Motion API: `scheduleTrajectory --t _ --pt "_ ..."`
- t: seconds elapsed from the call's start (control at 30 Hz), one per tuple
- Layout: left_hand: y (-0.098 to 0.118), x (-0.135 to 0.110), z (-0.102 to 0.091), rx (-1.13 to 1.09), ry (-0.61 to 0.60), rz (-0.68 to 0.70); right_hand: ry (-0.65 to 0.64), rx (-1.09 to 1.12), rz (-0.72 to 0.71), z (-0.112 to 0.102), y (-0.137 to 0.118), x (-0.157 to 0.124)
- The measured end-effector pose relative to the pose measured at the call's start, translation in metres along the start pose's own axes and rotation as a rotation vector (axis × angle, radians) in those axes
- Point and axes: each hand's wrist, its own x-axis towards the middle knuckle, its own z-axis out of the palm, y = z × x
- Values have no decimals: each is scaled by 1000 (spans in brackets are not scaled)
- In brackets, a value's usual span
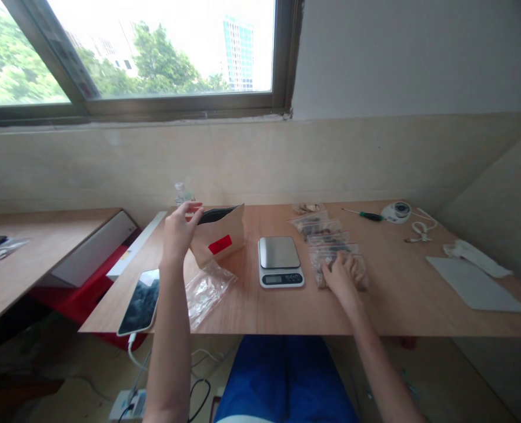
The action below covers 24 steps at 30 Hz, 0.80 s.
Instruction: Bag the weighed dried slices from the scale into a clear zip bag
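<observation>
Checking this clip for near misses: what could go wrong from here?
The phone lies at the table's edge, its cable hanging down, right beside the left arm; a brush might knock it off. The paper bag stands tilted by the raised left hand and could tip. The right hand rests on overlapping plastic bags, which might slide into the scale.

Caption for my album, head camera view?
Left hand by a paper bag, right hand on plastic bags, kitchen scale between.
</observation>
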Motion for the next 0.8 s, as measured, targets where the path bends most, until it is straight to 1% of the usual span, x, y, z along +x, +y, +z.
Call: scheduleTrajectory --t 0.03,0.07,0.13,0.17,0.23,0.27,0.3,0.33,0.4,0.47,0.53,0.6,0.67,0.73,0.8 --pt "1 -4 0 -10 -18 12 -16 79 -91 -11 -17 -3" --pt "3 -9 0 -9 -31 21 -36 203 -219 -23 -37 -8" --pt "7 -19 -1 17 -58 35 -84 476 -548 -47 -79 -21" --pt "9 -25 -2 29 -81 44 -102 563 -689 -58 -100 -28" --pt "13 -36 -5 23 -147 65 -116 609 -904 -70 -138 -42" --pt "15 -41 -7 -1 -183 71 -128 593 -996 -72 -153 -48" --pt "15 -46 -8 -33 -214 73 -124 563 -1050 -70 -165 -53" --pt "16 -50 -8 -69 -227 70 -111 523 -1092 -66 -173 -58" --pt "14 -57 -8 -130 -192 54 -61 439 -1147 -52 -180 -68" --pt "12 -61 -7 -168 -93 28 -2 382 -1192 -40 -178 -77" --pt "10 -64 -3 -173 10 -1 7 348 -1244 -35 -171 -86" --pt "9 -69 3 -165 68 -23 -71 303 -1289 -38 -166 -93" --pt "8 -77 9 -160 93 -44 -201 216 -1270 -48 -167 -94" --pt "8 -86 17 -159 101 -56 -328 97 -1171 -54 -176 -88" --pt "7 -95 23 -152 98 -36 -450 29 -1076 -52 -191 -77"
